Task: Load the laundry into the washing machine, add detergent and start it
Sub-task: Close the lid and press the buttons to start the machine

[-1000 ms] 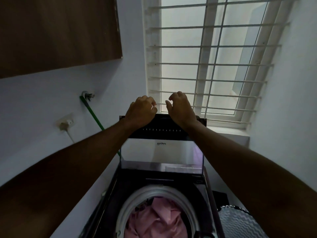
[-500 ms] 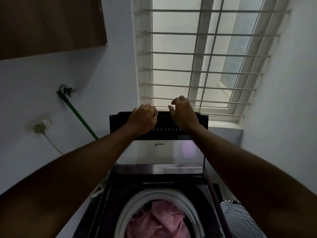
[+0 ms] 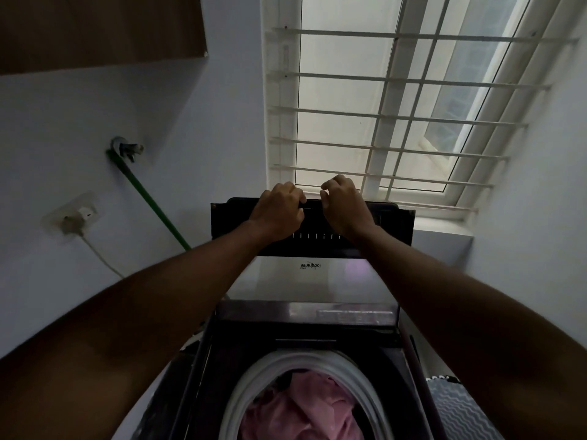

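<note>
Both hands (image 3: 313, 208) have drawn the raised lid (image 3: 313, 230) slightly lower.

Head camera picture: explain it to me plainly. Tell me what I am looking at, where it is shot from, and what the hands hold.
This is filmed by a wide-angle camera worn on a person's head, looking forward and down, so the two bare arms reach away from you. There is no robot. Below is a top-loading washing machine with its lid raised toward the window. The left hand and the right hand both grip the lid's upper edge, fingers curled over it. In the round drum lies pink laundry. On the left wall you see a green hose running from a tap, and a wall socket with a plug in it. A patterned basket stands at lower right.
</note>
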Tool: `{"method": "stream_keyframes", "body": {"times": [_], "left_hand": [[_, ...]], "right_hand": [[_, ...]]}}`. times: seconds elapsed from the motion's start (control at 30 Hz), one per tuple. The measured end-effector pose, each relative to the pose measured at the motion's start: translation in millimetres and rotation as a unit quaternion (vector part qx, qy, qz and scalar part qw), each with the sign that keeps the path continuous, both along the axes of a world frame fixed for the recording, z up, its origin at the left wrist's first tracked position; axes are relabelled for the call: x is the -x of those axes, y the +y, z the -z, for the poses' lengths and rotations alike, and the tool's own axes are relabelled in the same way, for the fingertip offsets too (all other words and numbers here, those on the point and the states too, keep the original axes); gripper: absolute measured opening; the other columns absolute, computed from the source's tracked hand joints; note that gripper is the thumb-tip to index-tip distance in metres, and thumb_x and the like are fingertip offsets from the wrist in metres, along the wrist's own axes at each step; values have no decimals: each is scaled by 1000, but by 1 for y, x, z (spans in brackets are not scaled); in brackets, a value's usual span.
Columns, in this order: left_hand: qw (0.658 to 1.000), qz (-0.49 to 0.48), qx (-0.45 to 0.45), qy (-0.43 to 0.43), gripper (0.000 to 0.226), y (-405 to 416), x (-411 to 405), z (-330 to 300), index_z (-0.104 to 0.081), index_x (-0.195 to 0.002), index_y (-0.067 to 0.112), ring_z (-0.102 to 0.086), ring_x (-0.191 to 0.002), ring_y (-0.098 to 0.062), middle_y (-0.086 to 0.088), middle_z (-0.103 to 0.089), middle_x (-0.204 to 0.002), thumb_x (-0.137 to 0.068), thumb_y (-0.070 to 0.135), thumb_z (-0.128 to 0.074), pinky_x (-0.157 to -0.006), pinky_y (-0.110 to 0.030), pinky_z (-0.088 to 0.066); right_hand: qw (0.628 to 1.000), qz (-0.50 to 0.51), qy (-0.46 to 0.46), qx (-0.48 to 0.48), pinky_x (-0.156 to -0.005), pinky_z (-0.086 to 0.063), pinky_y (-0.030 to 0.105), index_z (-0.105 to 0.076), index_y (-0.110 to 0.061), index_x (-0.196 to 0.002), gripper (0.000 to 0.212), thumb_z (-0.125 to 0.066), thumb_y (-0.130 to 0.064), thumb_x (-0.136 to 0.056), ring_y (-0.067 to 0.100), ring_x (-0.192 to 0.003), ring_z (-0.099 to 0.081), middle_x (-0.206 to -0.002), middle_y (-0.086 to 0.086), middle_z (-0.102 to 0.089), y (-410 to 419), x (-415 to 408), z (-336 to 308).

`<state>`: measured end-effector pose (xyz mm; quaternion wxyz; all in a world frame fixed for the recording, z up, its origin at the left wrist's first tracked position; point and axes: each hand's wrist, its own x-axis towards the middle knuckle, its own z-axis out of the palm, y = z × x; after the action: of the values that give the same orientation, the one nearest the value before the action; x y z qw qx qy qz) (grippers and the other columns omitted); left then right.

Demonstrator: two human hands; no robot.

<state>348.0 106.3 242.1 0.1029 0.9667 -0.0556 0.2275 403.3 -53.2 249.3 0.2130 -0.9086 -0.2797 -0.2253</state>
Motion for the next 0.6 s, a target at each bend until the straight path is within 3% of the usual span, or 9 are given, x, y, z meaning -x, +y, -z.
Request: {"method": "stream_keyframes", "body": {"times": [0.4,0.6], "left_hand": [[999,-15,-19,31,45,2,-29,5,-54,-135,14,-53,-120,-26,-7,-56,-135,-94,31,-52,-102,-40,-39],[998,-41,47,27,31,-2,-39,14,-68,-116,17,-60,-106,-27,-6,-68,-116,-95,29,-49,-95,-37,-44]], "right_hand": [[999,-1,34,39,-96,-45,42,-58,-2,-125,35,-47,-23,-99,32,-117,-50,-125,17,-56,8,-25,15],[993,13,57,99,-91,-44,42,-63,-5,-112,34,-40,-27,-101,36,-109,-56,-114,18,-63,12,-30,27]]}}
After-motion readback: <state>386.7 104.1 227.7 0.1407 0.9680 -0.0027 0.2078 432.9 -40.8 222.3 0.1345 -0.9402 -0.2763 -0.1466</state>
